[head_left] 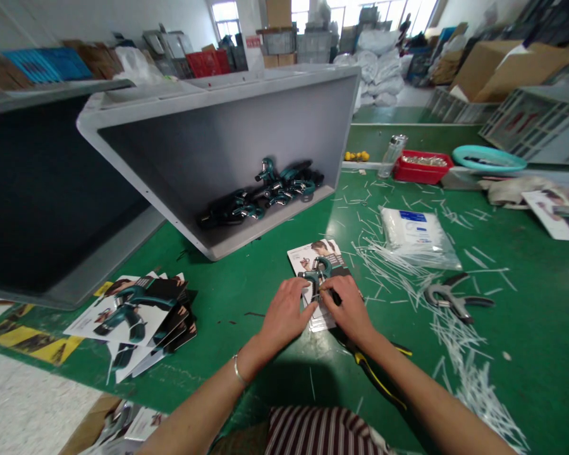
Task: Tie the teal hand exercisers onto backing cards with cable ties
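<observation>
A teal hand tool with a hooked, C-shaped head lies on a small stack of printed cards on the green table. My left hand grips the tool's lower part from the left, thumb and fingers around it. From the right, my right hand is closed, its fingertips pinched against the tool close to my left thumb. Whatever those fingertips hold is too small to make out. Black-and-yellow handled pliers lie partly under my right forearm.
A tilted grey bin holds several teal tools. Cards with teal tools are piled at left. To the right are a bag of white cable ties, loose ties, grey pliers and a red tray.
</observation>
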The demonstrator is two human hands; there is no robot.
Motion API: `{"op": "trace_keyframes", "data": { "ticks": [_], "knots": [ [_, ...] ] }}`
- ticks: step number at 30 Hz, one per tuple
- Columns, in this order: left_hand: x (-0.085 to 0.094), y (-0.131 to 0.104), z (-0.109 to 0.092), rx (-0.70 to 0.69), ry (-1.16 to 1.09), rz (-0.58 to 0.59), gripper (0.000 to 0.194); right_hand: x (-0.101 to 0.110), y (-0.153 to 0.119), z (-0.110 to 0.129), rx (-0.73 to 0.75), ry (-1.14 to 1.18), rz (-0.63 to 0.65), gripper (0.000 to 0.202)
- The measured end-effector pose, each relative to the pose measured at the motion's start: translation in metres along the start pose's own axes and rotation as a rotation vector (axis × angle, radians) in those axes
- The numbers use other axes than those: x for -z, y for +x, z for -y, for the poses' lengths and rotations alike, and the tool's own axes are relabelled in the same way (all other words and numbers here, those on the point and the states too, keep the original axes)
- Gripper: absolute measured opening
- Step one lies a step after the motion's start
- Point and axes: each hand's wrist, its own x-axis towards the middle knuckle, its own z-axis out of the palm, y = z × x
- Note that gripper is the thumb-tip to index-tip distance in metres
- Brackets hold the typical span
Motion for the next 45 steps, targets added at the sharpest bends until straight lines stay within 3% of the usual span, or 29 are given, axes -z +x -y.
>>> {"op": "trace_keyframes", "data": {
  "ticks": [2,6,10,13,14,16,18,21,23,25,28,30,32,36,39,45],
  "knots": [
    [-0.013,-0.007,0.005,0.075,0.011,-0.068,0.037,-0.003,0.001,0.000,-0.001,0.074,-0.048,0.008],
    [-0.029,-0.007,0.011,0.100,0.056,-0.136,0.011,-0.011,0.008,-0.006,-0.045,0.068,-0.088,0.013],
    [-0.023,0.003,0.011,0.093,-0.010,-0.113,0.005,0.001,0.010,-0.019,-0.115,-0.008,-0.082,0.017],
    [-0.005,0.006,0.016,0.246,-0.332,-0.119,0.008,0.031,-0.018,-0.029,-0.094,-0.127,-0.033,0.021],
    [0.003,0.006,0.019,0.330,-0.504,-0.130,0.012,0.042,-0.035,-0.032,-0.095,-0.179,0.004,0.034],
    [0.015,0.008,0.024,0.500,-0.893,-0.120,0.024,0.062,-0.075,-0.037,-0.082,-0.269,0.202,0.061],
    [0.021,0.013,0.026,0.596,-1.224,-0.005,0.035,0.073,-0.110,-0.039,-0.073,-0.386,0.324,0.074],
    [0.013,0.026,0.020,0.592,-1.424,0.181,0.039,0.080,-0.134,-0.035,-0.141,-0.411,0.413,0.056],
    [0.000,0.035,0.013,0.580,-1.422,0.160,0.036,0.085,-0.134,-0.029,-0.253,-0.247,0.449,0.038],
    [-0.013,0.041,0.007,0.571,-1.417,0.081,0.037,0.093,-0.131,-0.021,-0.450,0.086,0.549,0.030],
    [-0.029,0.042,0.005,0.569,-1.452,0.034,0.040,0.100,-0.131,-0.013,-0.736,0.697,0.682,0.047],
    [-0.034,0.041,0.006,0.576,-1.456,0.033,0.039,0.098,-0.126,-0.013,-0.789,0.833,0.624,0.051],
    [-0.036,0.041,0.009,0.581,-1.449,0.025,0.035,0.094,-0.109,-0.018,-0.699,0.642,0.512,0.046],
    [-0.037,0.042,0.011,0.600,-1.440,0.034,0.032,0.086,-0.050,-0.042,-0.200,-0.158,0.250,0.043],
    [-0.039,0.041,0.011,0.594,-1.413,0.039,0.038,0.082,-0.012,-0.057,0.036,-0.602,0.173,0.053],
    [-0.039,0.041,0.012,0.580,-1.393,0.093,0.044,0.074,0.007,-0.056,0.157,-0.770,0.192,0.066]
  ]
}}
